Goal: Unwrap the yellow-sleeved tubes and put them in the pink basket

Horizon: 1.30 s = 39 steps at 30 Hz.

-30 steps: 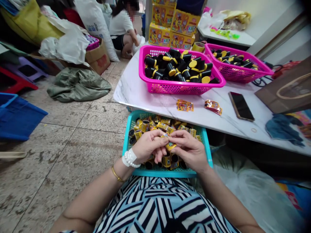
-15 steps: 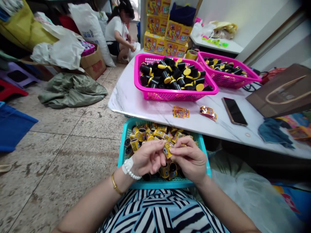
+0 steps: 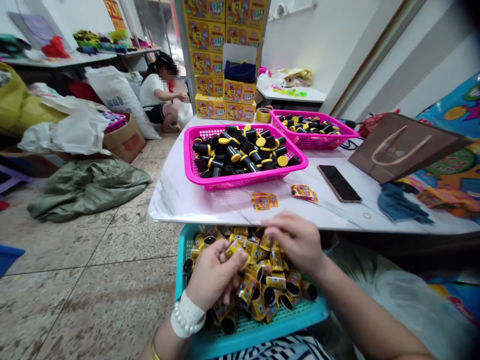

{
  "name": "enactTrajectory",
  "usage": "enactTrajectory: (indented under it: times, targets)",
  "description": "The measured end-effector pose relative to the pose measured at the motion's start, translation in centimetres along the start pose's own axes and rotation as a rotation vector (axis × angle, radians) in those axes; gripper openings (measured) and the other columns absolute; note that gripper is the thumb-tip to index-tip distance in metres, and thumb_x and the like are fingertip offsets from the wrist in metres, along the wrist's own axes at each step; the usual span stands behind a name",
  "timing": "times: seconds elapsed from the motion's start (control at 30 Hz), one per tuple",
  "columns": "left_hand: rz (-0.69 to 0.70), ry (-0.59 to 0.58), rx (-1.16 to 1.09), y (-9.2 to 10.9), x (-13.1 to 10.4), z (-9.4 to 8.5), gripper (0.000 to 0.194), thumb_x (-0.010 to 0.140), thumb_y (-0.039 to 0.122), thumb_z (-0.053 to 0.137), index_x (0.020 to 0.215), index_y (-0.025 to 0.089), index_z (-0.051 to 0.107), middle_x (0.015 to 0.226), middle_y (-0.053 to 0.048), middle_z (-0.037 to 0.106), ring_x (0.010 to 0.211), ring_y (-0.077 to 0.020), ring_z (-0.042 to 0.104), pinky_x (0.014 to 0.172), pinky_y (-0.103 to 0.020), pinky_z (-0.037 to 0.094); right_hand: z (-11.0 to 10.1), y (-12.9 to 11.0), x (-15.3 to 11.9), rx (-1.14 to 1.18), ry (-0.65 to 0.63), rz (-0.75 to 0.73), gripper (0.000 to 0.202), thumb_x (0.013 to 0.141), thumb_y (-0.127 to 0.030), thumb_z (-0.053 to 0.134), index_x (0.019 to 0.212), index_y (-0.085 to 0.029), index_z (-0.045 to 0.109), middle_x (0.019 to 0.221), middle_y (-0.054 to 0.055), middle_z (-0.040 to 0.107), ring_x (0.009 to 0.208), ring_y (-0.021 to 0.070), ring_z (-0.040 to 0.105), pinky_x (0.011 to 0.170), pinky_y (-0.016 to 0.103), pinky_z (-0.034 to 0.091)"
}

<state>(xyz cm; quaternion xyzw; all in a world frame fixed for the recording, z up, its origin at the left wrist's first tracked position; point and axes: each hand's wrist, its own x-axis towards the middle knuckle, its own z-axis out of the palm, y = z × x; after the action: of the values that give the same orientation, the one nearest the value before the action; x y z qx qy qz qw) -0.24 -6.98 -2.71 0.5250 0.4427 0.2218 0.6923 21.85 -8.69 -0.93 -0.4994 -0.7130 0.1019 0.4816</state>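
My left hand [image 3: 215,272] is closed, pinching a small yellow printed label [image 3: 235,248] between thumb and fingers, above a turquoise basket [image 3: 258,337]. Under it, the basket holds many black canisters [image 3: 269,295] with yellow printed labels round them. My right hand [image 3: 298,243] hovers over the basket's far right part, close to the table edge. Its fingers stretch to the left, a little blurred, and I see nothing in them. Two small piles of printed labels, a left one [image 3: 264,201] and a right one [image 3: 304,193], lie on the white table [image 3: 210,207] just beyond.
A pink basket [image 3: 245,183] of black canisters with yellow caps stands on the table, a second pink basket [image 3: 315,142] behind it. To the right are a phone [image 3: 339,183], a brown paper bag [image 3: 397,145] and a blue cloth [image 3: 403,202]. A person [image 3: 161,95] crouches near stacked yellow boxes [image 3: 225,65].
My hands have moved apart: the left keeps the yellow label, while the right has let go and shifted up toward the table edge. The view has tilted up and turned right.
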Motion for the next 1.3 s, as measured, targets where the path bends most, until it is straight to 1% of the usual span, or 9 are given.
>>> enactTrajectory:
  times: [0.07, 0.17, 0.37, 0.53, 0.7, 0.83, 1.0, 1.1, 1.3]
  targets:
    - [0.151, 0.219, 0.290, 0.5, 0.7, -0.8, 0.043, 0.080, 0.056, 0.068, 0.096, 0.017, 0.059, 0.045, 0.006, 0.057, 0.033, -0.0122, 0.049, 0.035, -0.021, 0.032, -0.9, 2.7, 2.1, -0.222, 0.021, 0.066, 0.022, 0.089, -0.024, 0.070, 0.109, -0.022, 0.077, 0.087, 0.005, 0.068, 0.071, 0.0155, 0.062, 0.069, 0.030, 0.052]
    - [0.314, 0.430, 0.502, 0.6, 1.4, -1.6, 0.046, 0.082, 0.049, 0.067, 0.111, 0.013, 0.062, 0.047, 0.007, 0.053, 0.044, -0.0142, 0.053, 0.048, -0.024, 0.040, -1.1, 6.0, 4.0, -0.367, -0.124, 0.092, 0.014, 0.084, -0.027, 0.074, 0.094, -0.020, 0.080, 0.076, 0.004, 0.065, 0.067, 0.0172, 0.061, 0.063, 0.031, 0.049]
    - [0.322, 0.422, 0.342, 1.0, 2.0, -1.7, 0.038, 0.087, 0.049, 0.062, 0.105, 0.016, 0.063, 0.049, 0.008, 0.050, 0.043, -0.0108, 0.046, 0.045, -0.021, 0.037, 0.1, 7.2, 3.8, -0.359, -0.123, 0.024, 0.013, 0.088, -0.023, 0.068, 0.079, -0.017, 0.076, 0.075, 0.005, 0.070, 0.074, 0.0191, 0.065, 0.071, 0.032, 0.051]
    - [0.272, 0.350, 0.150, 2.6, 2.9, -0.9, 0.034, 0.086, 0.050, 0.065, 0.096, 0.018, 0.062, 0.050, 0.008, 0.052, 0.033, -0.0073, 0.040, 0.036, -0.019, 0.030, 0.7, 5.8, 4.1, -0.422, -0.046, -0.044, 0.019, 0.091, -0.022, 0.062, 0.075, -0.017, 0.071, 0.071, 0.005, 0.065, 0.070, 0.0191, 0.060, 0.069, 0.033, 0.048]
    - [0.258, 0.224, -0.166, 3.7, 3.6, 0.6, 0.042, 0.078, 0.052, 0.073, 0.097, 0.015, 0.066, 0.068, 0.001, 0.065, 0.039, -0.0067, 0.048, 0.037, -0.019, 0.032, 1.9, 0.9, 3.0, -0.334, 0.158, -0.101, 0.009, 0.090, -0.019, 0.064, 0.083, -0.019, 0.071, 0.067, 0.002, 0.059, 0.063, 0.0164, 0.053, 0.061, 0.031, 0.043]
    - [0.282, 0.238, -0.237, 3.3, 3.3, 0.6, 0.031, 0.078, 0.044, 0.076, 0.089, 0.015, 0.071, 0.061, 0.003, 0.060, 0.044, -0.0057, 0.042, 0.041, -0.018, 0.031, 2.7, -2.1, 1.2, -0.271, 0.058, -0.164, 0.006, 0.089, -0.017, 0.065, 0.085, -0.020, 0.070, 0.068, 0.003, 0.060, 0.066, 0.0172, 0.052, 0.062, 0.032, 0.043]
    - [0.289, 0.126, -0.087, 3.1, 2.4, -0.7, 0.025, 0.081, 0.038, 0.072, 0.072, 0.015, 0.067, 0.056, 0.003, 0.054, 0.049, -0.0078, 0.041, 0.046, -0.019, 0.032, 1.9, -2.5, 1.3, 0.172, -0.134, 0.294, 0.033, 0.087, -0.036, 0.070, 0.114, -0.019, 0.062, 0.093, 0.006, 0.064, 0.073, 0.0153, 0.058, 0.059, 0.027, 0.047]
    - [0.312, 0.101, 0.030, 3.4, 2.2, -0.8, 0.027, 0.083, 0.036, 0.069, 0.066, 0.015, 0.063, 0.055, 0.004, 0.050, 0.051, -0.0079, 0.038, 0.047, -0.019, 0.030, 2.2, -2.4, 1.5, 0.416, -0.344, 0.493, 0.027, 0.092, -0.044, 0.060, 0.086, -0.018, 0.062, 0.071, -0.001, 0.057, 0.060, 0.0108, 0.051, 0.051, 0.022, 0.042]
    - [0.414, 0.388, -0.038, 3.1, 0.2, 0.4, 0.028, 0.088, 0.044, 0.064, 0.075, 0.018, 0.063, 0.057, 0.004, 0.052, 0.050, -0.0105, 0.042, 0.049, -0.022, 0.035, 4.1, -3.1, 0.6, 0.277, -0.097, 0.470, 0.046, 0.097, -0.046, 0.050, 0.060, -0.021, 0.041, 0.055, -0.006, 0.036, 0.052, 0.0089, 0.034, 0.048, 0.023, 0.030]
